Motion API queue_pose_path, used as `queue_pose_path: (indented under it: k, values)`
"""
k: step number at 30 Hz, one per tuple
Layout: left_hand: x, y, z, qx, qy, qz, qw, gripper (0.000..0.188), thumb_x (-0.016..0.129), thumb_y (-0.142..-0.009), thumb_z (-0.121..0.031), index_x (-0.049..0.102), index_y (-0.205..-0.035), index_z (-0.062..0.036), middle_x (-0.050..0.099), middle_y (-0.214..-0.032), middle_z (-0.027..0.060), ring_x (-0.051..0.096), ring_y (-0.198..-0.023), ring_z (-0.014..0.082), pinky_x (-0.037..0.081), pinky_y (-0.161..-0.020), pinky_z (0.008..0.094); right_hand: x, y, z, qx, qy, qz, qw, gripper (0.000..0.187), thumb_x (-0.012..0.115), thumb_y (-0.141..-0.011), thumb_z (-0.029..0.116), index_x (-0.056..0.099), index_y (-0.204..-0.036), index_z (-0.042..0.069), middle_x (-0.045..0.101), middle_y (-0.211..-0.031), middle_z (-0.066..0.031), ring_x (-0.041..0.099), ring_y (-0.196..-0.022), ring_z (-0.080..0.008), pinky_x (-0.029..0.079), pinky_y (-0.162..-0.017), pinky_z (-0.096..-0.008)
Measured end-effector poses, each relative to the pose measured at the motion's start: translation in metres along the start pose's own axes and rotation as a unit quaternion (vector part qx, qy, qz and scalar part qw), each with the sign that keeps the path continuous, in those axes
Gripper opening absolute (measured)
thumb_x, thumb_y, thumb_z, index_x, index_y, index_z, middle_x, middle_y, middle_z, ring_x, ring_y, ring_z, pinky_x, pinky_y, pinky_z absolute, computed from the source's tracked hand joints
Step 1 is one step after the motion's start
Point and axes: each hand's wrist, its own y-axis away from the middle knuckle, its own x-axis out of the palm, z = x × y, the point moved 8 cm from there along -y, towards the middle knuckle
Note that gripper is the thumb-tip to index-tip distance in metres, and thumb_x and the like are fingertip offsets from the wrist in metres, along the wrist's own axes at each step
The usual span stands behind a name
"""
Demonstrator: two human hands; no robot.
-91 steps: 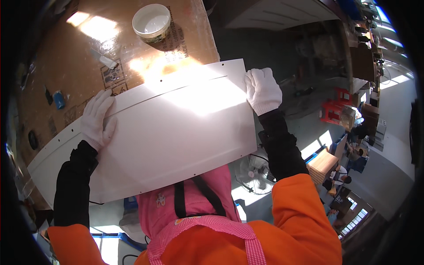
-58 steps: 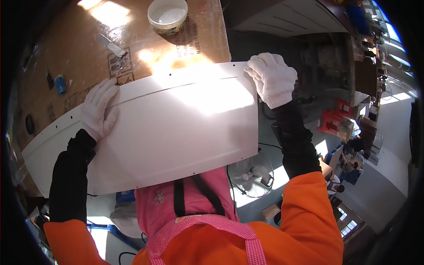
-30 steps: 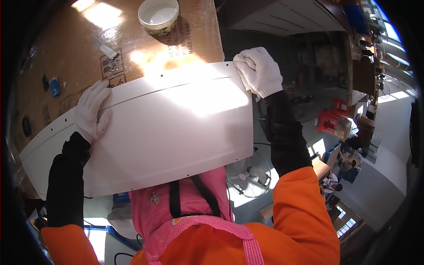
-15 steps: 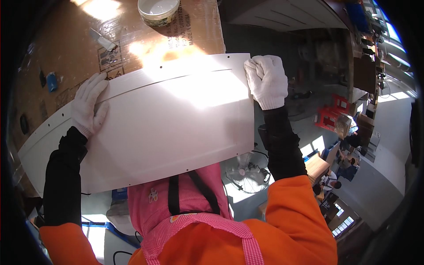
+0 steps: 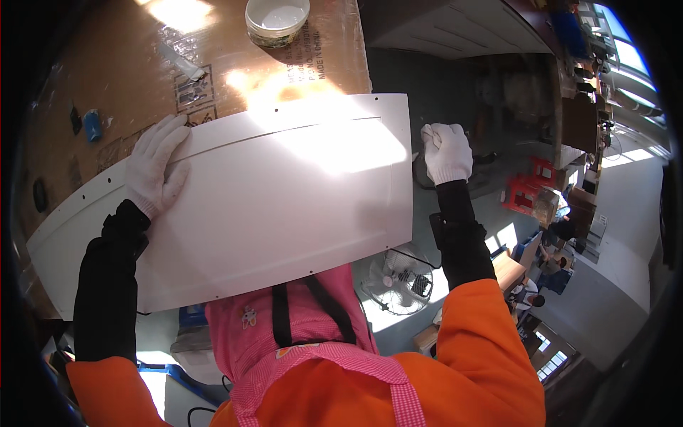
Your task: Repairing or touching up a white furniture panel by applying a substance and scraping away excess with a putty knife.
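A long white panel [image 5: 284, 206] with a recessed face and small holes along its edges lies across the cardboard-topped table in front of me. Resting flat on its far left part is my gloved left hand [image 5: 155, 167], fingers stretched out over the panel's far edge and thumb apart. My gloved right hand [image 5: 447, 151] is curled closed in the air just beyond the panel's right end, apart from it. What its fingers pinch, if anything, is hidden. Sunlight glares on the panel's right half.
On the cardboard [image 5: 135, 64] stand a tub of white stuff [image 5: 277, 21], a flat scraper-like tool [image 5: 182, 64], a blue piece [image 5: 92, 125] and a dark oval thing [image 5: 40, 194]. A floor fan [image 5: 398, 281] stands below the panel. Red stools [image 5: 526, 192] and people are at the right.
My right hand has left the panel's right end and moved right and slightly down, staying closed. The left hand keeps its place on the panel while the view shifts a little.
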Motion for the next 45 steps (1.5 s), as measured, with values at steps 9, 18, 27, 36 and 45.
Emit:
queue_pose_path:
  k: [9, 18, 27, 36, 45]
  values:
    - [0.0, -0.001, 0.001, 0.007, 0.004, 0.005, 1.0, 0.055, 0.068, -0.085, -0.014, 0.057, -0.138, -0.0066, 0.057, -0.147, 0.0165, 0.05, -0.139, 0.0398, 0.04, -0.115, 0.0493, -0.007, -0.004, 0.039, -0.06, -0.029, -0.044, 0.997, 0.007, 0.073, -0.091, 0.026, 0.073, -0.096, 0.022, 0.065, -0.096, -0.0017, 0.068, -0.091, -0.0285, 0.058, -0.073, -0.0427]
    - [0.003, 0.001, 0.003, -0.003, -0.001, 0.013, 1.0, 0.053, 0.067, -0.085, -0.015, 0.058, -0.136, -0.0067, 0.056, -0.148, 0.0165, 0.05, -0.139, 0.0395, 0.039, -0.116, 0.0491, -0.025, 0.012, 0.064, -0.144, -0.142, -0.079, 0.976, 0.016, 0.082, -0.082, 0.02, 0.072, -0.095, 0.018, 0.065, -0.098, -0.0037, 0.067, -0.087, -0.0295, 0.056, -0.072, -0.0426]
    - [0.004, 0.001, -0.003, 0.004, -0.018, 0.025, 1.0, 0.052, 0.066, -0.086, -0.016, 0.058, -0.136, -0.0055, 0.058, -0.146, 0.0168, 0.051, -0.138, 0.0397, 0.04, -0.116, 0.0485, 0.03, -0.059, -0.002, 0.151, -0.412, 0.12, 0.89, 0.036, 0.062, -0.096, 0.033, 0.072, -0.116, 0.004, 0.075, -0.108, -0.0145, 0.07, -0.103, -0.0273, 0.053, -0.091, -0.0352]
    - [0.009, -0.001, 0.0, 0.01, -0.01, 0.02, 1.0, 0.047, 0.063, -0.091, -0.015, 0.057, -0.137, -0.0052, 0.057, -0.147, 0.0161, 0.051, -0.139, 0.0384, 0.038, -0.117, 0.0472, 0.064, 0.012, -0.001, 0.257, -0.527, 0.222, 0.779, 0.043, 0.058, -0.102, 0.039, 0.07, -0.102, -0.002, 0.07, -0.09, -0.0081, 0.064, -0.083, -0.018, 0.05, -0.079, -0.0332]
    - [0.016, 0.002, 0.004, 0.046, -0.026, -0.007, 0.999, 0.046, 0.06, -0.097, -0.017, 0.055, -0.142, -0.0056, 0.057, -0.149, 0.0144, 0.051, -0.139, 0.0349, 0.039, -0.116, 0.044, -0.005, 0.177, -0.043, 0.171, -0.312, 0.18, 0.917, 0.037, 0.057, -0.102, 0.037, 0.072, -0.116, 0.007, 0.071, -0.107, -0.0169, 0.069, -0.103, -0.0359, 0.053, -0.089, -0.0398]
